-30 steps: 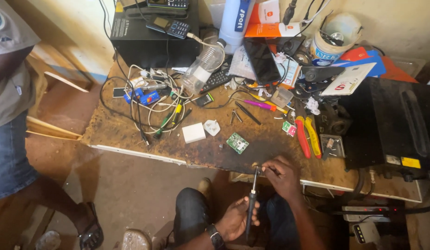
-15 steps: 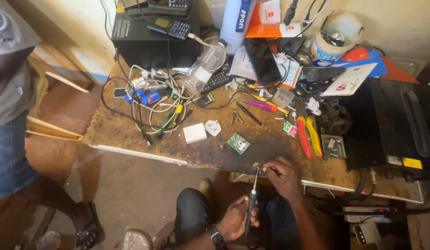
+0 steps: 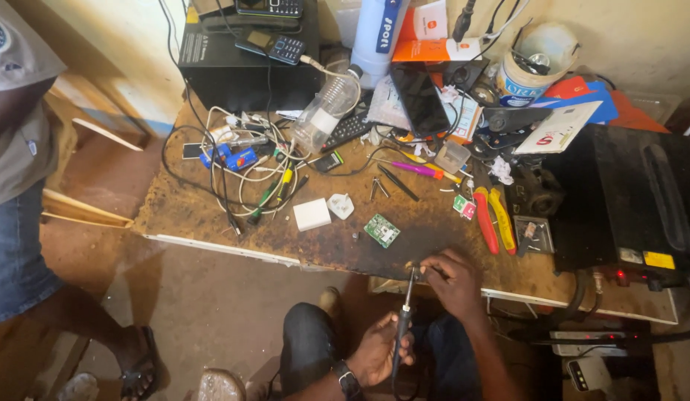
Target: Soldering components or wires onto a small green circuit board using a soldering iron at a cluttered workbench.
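**Hands at the bench edge with a soldering iron**

Left hand (image 3: 380, 349) is closed around the dark handle of a soldering iron (image 3: 403, 319), whose thin shaft rises to the front edge of the workbench (image 3: 211, 223). Right hand (image 3: 450, 278) rests on that edge, fingertips pinched together on a tiny part (image 3: 413, 265) where the iron's tip meets it; the part is too small to make out.

Just beyond the fingers lies a small green circuit board (image 3: 381, 230), then a white plug (image 3: 340, 206) beside a white square block (image 3: 312, 214). To the right, 2 pliers (image 3: 493, 219), 1 red-handled and 1 yellow-handled, lie side by side. A tangle of cables (image 3: 248, 167) covers the bench's left half.

Along the wall stand an orange-and-white carton (image 3: 434, 33), a white tub with blue lettering (image 3: 527, 70), a white bottle with a blue label (image 3: 378, 33) and a clear plastic bottle (image 3: 326, 111) lying tilted. A flat white card with a red mark (image 3: 560, 126) leans over blue folders.

A black box (image 3: 635, 197) at right is cut off by the frame. Another person (image 3: 18, 186) stands at left, only partly in view.
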